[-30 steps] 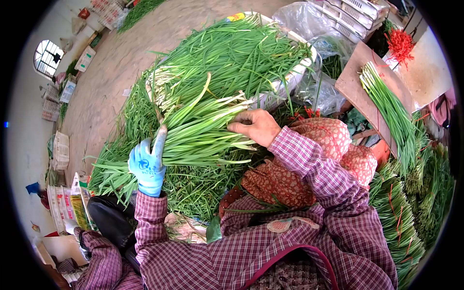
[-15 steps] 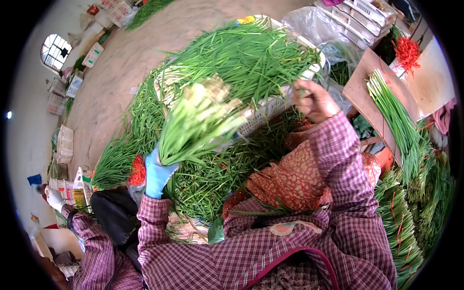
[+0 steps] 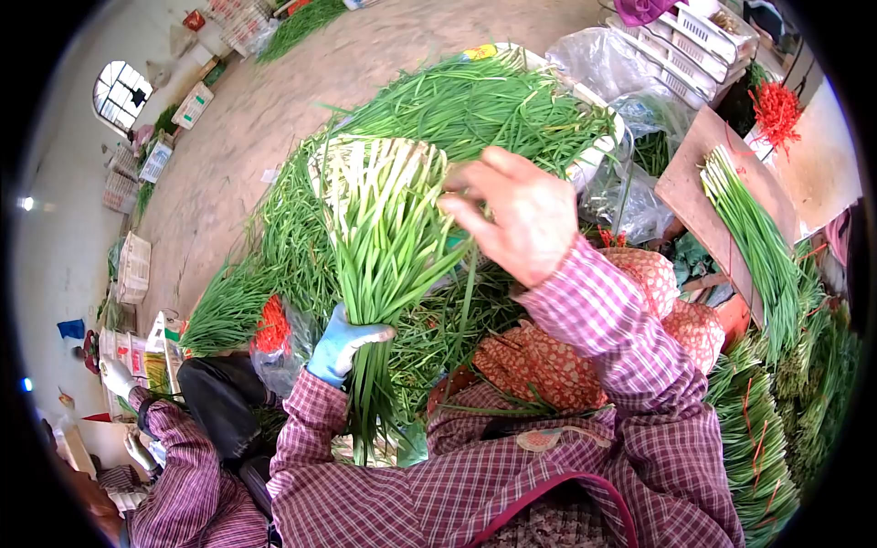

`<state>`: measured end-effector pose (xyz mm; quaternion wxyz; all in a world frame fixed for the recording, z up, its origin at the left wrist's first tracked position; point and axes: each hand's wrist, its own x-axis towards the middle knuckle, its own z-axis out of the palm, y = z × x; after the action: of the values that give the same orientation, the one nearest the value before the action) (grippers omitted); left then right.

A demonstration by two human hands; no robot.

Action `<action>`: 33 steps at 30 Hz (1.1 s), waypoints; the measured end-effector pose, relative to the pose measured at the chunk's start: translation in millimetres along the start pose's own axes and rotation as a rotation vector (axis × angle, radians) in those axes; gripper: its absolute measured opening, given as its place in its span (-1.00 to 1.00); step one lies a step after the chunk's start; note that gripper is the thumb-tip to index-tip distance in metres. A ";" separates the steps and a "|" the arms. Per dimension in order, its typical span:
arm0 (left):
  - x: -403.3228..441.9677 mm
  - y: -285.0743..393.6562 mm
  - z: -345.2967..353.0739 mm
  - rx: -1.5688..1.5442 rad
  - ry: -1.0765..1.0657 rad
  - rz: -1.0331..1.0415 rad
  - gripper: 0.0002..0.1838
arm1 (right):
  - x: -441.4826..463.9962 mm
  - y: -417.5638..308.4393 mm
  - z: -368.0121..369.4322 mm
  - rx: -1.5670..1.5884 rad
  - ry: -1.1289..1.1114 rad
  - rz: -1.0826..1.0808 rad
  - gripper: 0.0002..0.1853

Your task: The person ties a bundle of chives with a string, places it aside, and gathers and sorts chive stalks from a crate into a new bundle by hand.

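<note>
A bunch of green stalks [image 3: 388,233] with pale root ends stands nearly upright, gripped low down by my left hand [image 3: 345,342] in its blue and white glove. The pale ends fan out at the top and the leaf tips hang below the glove. My bare right hand [image 3: 516,215] is beside the bunch's upper right side, its fingers bent and partly blurred; what they hold, if anything, is too small to make out. Behind the bunch, a large heap of green stalks [image 3: 475,105] fills a white basket [image 3: 598,151].
On the right, a board [image 3: 681,187] bears another bunch [image 3: 749,228], near red ties [image 3: 775,110]. Tied bunches [image 3: 749,438] lie at lower right. White crates [image 3: 690,55] are stacked at upper right. A co-worker's sleeve [image 3: 196,457] is at lower left.
My left hand has turned the bunch from sideways to upright, root ends up. My right hand left the bunch, moved right, then came back beside it. The co-worker's gloved hand has come into view.
</note>
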<state>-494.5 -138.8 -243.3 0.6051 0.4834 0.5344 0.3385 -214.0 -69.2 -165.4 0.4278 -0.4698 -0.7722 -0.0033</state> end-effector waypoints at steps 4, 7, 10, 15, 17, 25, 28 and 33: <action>-4.2 3.1 6.5 0.001 -0.033 -0.063 -0.55 | 13.7 -1.6 36.7 -0.145 -0.047 -0.062 -0.76; -5.3 0.5 7.0 -0.040 -0.054 -0.083 -0.54 | 23.3 13.7 41.6 -0.222 -0.065 -0.058 -0.83; -7.9 -5.4 0.1 -0.021 -0.072 0.000 -0.49 | 29.4 56.9 28.9 -0.346 0.110 0.017 -0.82; -12.1 -22.6 -11.1 -0.113 -0.060 -0.069 -0.46 | 7.1 124.5 -22.6 -0.593 -0.029 0.177 -0.84; -11.0 -28.4 -14.7 -0.147 -0.043 -0.067 -0.53 | -3.8 97.8 -22.6 -0.518 -0.134 0.233 -0.85; -12.0 -22.2 1.0 -0.113 -0.049 -0.104 -0.46 | -6.1 -5.9 48.2 -0.088 0.029 -0.135 -0.79; -16.1 -21.1 10.6 -0.151 -0.076 -0.062 -0.58 | 0.0 -5.3 52.0 -0.146 -0.086 -0.037 -0.73; -12.9 -26.6 8.5 -0.153 -0.148 -0.076 -0.58 | 2.2 10.7 71.0 -0.228 -0.036 -0.019 -0.82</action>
<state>-491.7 -160.8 -264.7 0.6903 0.4390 0.4789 0.3185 -253.3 -32.7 -213.2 0.3574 -0.5080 -0.7789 -0.0867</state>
